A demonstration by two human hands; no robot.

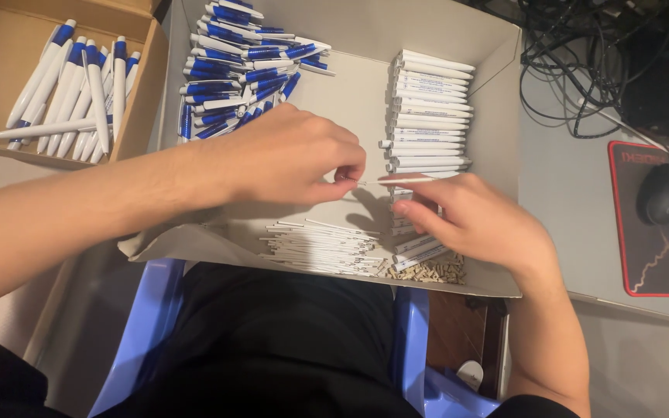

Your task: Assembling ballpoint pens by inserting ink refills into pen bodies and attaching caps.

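Seen from the head camera, a seated person is working over a shallow grey cardboard tray (497, 93) resting across the lap. The left hand (292, 155) is pinching its fingertips shut on the near end of a thin white refill (377, 183), while the right hand (474, 220) is closing thumb and forefinger on the other end, so both hands are meeting at the tray's middle, almost touching. The refill is looking light, stiff but slender and easily bent, and smooth enough to slip; holding it close to the tips, as both hands are doing, seems the surest grip.

Inside the tray, a heap of blue-and-white pen halves (234, 73) is lying at the far left, a neat stack of white barrels (427, 112) is standing along the right, loose white refills (319, 248) are gathering at the near edge, and small pale springs (427, 271) are piling in the near right corner. A brown box (137, 93) at the far left is holding finished pens (79, 89). A computer mouse (663, 193) is sitting on a red-edged mat (660, 263) to the right.
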